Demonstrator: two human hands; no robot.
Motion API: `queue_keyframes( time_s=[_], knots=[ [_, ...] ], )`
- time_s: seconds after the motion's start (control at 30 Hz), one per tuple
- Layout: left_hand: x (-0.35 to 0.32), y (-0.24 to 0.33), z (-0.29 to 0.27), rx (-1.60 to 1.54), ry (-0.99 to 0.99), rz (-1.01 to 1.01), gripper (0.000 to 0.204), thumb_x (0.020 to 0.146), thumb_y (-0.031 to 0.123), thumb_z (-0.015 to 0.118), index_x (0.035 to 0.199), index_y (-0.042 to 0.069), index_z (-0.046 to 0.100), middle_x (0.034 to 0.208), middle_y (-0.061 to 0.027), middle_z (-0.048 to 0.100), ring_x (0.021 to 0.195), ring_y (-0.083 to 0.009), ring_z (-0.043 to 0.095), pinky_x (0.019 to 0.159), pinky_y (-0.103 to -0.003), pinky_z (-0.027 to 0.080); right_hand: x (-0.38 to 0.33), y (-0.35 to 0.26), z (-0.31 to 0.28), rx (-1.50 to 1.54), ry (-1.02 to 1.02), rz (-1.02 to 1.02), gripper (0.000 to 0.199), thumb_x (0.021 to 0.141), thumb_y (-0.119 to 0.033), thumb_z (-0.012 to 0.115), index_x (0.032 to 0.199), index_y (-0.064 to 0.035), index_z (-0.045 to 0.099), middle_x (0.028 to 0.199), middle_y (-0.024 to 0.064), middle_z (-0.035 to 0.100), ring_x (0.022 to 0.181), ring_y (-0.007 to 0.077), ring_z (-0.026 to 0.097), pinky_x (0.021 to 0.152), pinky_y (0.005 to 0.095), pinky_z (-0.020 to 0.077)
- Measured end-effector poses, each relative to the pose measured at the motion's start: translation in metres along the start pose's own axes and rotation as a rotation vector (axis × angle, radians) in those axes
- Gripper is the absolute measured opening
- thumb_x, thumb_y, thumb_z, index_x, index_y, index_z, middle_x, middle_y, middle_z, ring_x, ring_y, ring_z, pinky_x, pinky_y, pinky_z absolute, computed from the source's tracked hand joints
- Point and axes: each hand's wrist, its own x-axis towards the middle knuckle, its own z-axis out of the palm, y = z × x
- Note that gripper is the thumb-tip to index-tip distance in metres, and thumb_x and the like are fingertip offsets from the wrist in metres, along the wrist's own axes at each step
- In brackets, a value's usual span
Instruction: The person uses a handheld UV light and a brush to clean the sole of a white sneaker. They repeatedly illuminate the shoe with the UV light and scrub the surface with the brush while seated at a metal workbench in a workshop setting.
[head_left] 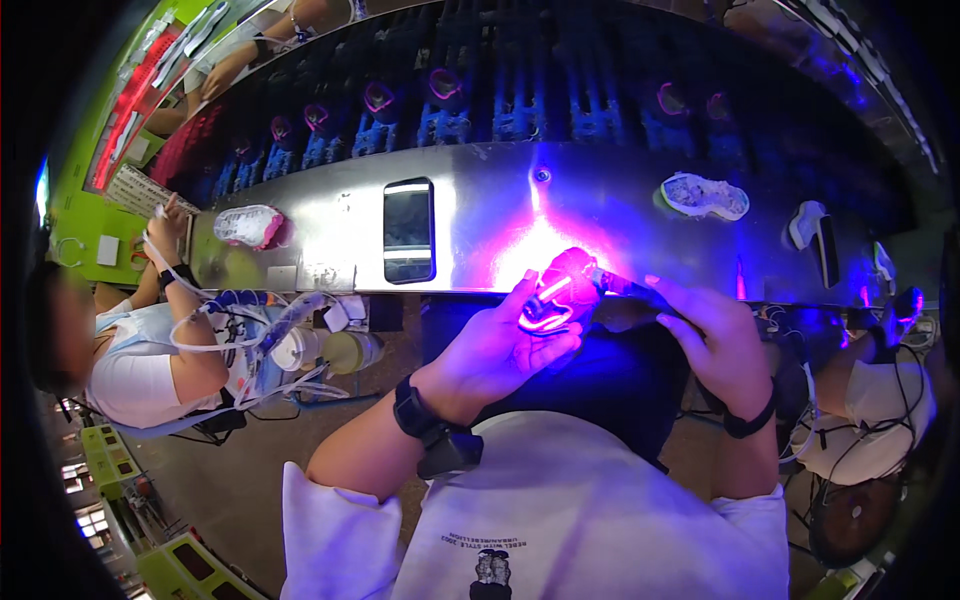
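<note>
Above the near edge of the metal table, my left hand (485, 355) is closed around a small shoe (570, 275) that glows pink under violet light. A bright line shows round the shoe's opening, which is turned partly toward me. My right hand (715, 330) grips a slim tool with a dark handle (628, 289), apparently a brush. Its metal-looking end meets the right side of the shoe; the bristles cannot be made out. Farther right on the table lies a white shoe sole (703, 196). Another white sole with a pink edge (248, 227) is at the left.
A phone (409, 230) lies on the metal table (330, 200). Beyond it runs a dark slatted conveyor (540, 80) carrying several pink-glowing shoes. A co-worker (150, 350) sits at the left beside tubes and a round container (352, 352). Another person (870, 400) sits at the right.
</note>
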Motion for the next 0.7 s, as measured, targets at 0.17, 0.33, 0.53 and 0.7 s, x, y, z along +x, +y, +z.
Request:
queue_keyframes(
  time_s=[0.17,0.33,0.53,0.7],
  knots=[
    [-0.010,-0.001,-0.005,-0.068,-0.032,-0.050,0.048,0.111,0.040,0.043,0.143,0.005,0.047,0.131,-0.0175,0.060,0.112,-0.0312,0.067,0.098,-0.042,0.061,0.003,-0.020,-0.001,-0.025,-0.032,0.006,0.042,0.091,-0.010,0.071,0.132,-0.0089,0.067,0.091,0.0151,0.067,0.081,0.0343,0.066,0.073,0.0411,0.0524],
    [-0.008,-0.007,-0.019,-0.204,-0.105,-0.071,0.049,0.112,0.038,0.041,0.145,0.003,0.046,0.134,-0.0202,0.059,0.115,-0.0326,0.065,0.096,-0.041,0.062,0.006,-0.033,-0.002,-0.131,-0.047,-0.006,0.043,0.089,-0.009,0.072,0.132,-0.0095,0.068,0.087,0.0139,0.065,0.076,0.0330,0.065,0.070,0.0408,0.0516],
    [-0.023,-0.004,-0.001,-0.389,-0.253,-0.222,0.047,0.110,0.037,0.047,0.139,0.000,0.051,0.127,-0.0228,0.062,0.102,-0.0320,0.071,0.088,-0.037,0.065,0.001,-0.030,0.017,-0.042,-0.034,-0.015,0.044,0.088,-0.007,0.073,0.132,-0.0087,0.068,0.085,0.0128,0.066,0.075,0.0297,0.066,0.070,0.0382,0.0521],
    [-0.032,-0.004,0.011,-0.001,-0.102,0.026,0.051,0.109,0.038,0.047,0.143,0.000,0.049,0.130,-0.0224,0.061,0.106,-0.0298,0.069,0.091,-0.036,0.062,-0.021,-0.013,0.039,0.137,0.002,0.173,0.046,0.086,0.000,0.071,0.132,-0.0032,0.067,0.107,0.0166,0.074,0.093,0.0259,0.072,0.087,0.0342,0.0542]
  ],
)
